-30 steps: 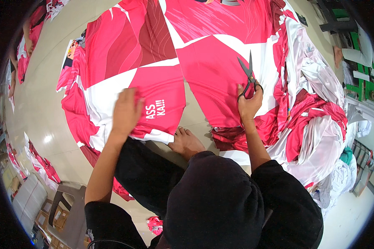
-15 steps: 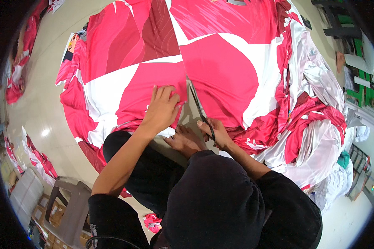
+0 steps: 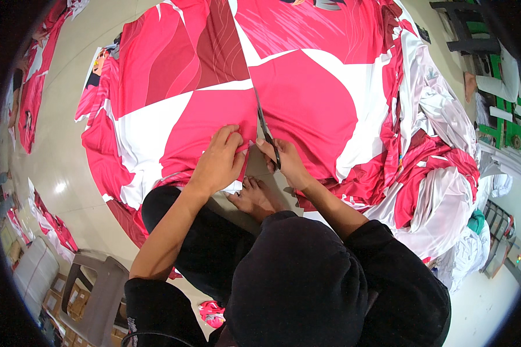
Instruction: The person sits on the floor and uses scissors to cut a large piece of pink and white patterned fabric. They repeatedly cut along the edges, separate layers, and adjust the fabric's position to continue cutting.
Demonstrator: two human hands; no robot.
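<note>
- Pink cloth (image 3: 307,104) spread on the floor (image 3: 69,156), just beyond the bare foot (image 3: 255,195); likely light, soft, slippery; best held by its loose edge beside the slit
- Left hand (image 3: 217,159): fingers bent over that part; pinching or not, I cannot tell
- Right hand (image 3: 288,165): fingers closed round black scissors (image 3: 263,121); blades along the slit
- Farther off, white and dark-red patches, wavy lines, pale streaks

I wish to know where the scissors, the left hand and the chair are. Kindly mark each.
Scissors (image 3: 263,123), head view: on the blades.
Left hand (image 3: 215,161), head view: on its back.
Chair (image 3: 103,299), head view: on its broad grey panel.
</note>
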